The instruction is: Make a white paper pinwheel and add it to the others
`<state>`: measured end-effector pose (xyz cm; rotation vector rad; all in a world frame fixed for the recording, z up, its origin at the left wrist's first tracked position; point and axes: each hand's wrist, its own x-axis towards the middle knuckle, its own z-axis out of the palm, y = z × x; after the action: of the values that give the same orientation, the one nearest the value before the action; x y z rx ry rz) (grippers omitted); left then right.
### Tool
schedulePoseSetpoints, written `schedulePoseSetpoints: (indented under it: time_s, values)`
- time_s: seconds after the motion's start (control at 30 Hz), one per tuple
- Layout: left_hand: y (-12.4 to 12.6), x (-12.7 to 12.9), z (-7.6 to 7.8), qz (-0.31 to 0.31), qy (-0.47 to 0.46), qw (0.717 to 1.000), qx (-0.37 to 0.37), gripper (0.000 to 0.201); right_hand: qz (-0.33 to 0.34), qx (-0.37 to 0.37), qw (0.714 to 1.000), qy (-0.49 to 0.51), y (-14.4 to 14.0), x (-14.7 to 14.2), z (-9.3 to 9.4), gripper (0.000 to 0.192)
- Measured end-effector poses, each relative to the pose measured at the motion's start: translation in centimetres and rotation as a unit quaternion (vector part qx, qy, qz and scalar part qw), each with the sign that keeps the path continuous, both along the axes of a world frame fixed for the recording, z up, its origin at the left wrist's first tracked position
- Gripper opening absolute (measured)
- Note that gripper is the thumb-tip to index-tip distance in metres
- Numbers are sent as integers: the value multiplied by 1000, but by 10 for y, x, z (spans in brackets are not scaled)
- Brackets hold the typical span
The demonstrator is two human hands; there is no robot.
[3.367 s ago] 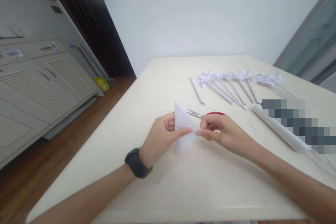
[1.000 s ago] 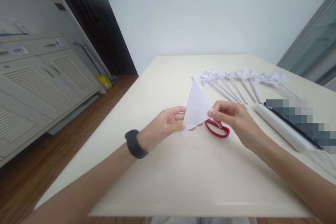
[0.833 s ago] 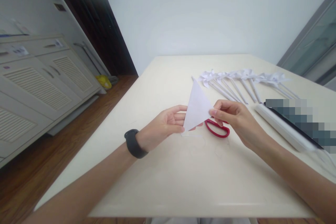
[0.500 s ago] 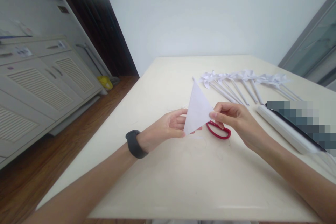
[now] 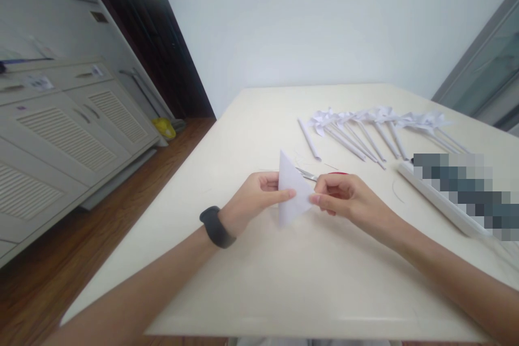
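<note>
A white paper folded into a triangle is held just above the cream table by both hands. My left hand, with a black band on its wrist, pinches the paper's left edge between thumb and fingers. My right hand pinches the triangle's right corner. Behind the paper lie scissors with red handles, mostly hidden by my right hand; only the blade tips and a sliver of red show.
Several white paper pinwheels on rolled sticks lie in a row at the back right, with one loose rolled paper stick beside them. A long white bar lies at the right. White cabinets stand left of the table.
The triangle, raised with its tip pointing up half a second ago, has been turned and lowered toward the table. Both hands came down with it, and my right hand now covers the red handles.
</note>
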<state>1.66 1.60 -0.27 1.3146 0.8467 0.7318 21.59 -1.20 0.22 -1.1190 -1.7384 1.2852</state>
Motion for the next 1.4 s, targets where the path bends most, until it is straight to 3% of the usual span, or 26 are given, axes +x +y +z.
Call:
schedulePoseSetpoints:
  time_s: [0.4,0.7,0.9,1.03,1.23,1.4]
  values:
    - [14,-13,5,-34,22,999,13,30,-14,-31,999,22,2,6,2,24]
    - [12,-12,8,-37,12,999,8,33,-12,-25,999,24,1,5,2,23]
    - [12,-12,6,-36,-3,999,31,22,-17,-28,999,22,2,5,2,24]
    - [12,-13,8,-27,44,997,50,11,-18,-25,999,17,2,6,3,26]
    - [13,-13,11,-12,71,997,33,13,-14,-20,1000,7,4,9,0,26]
    - [16,-14,8,-24,73,995,65,12,-18,-17,1000,1,5,11,-2,26]
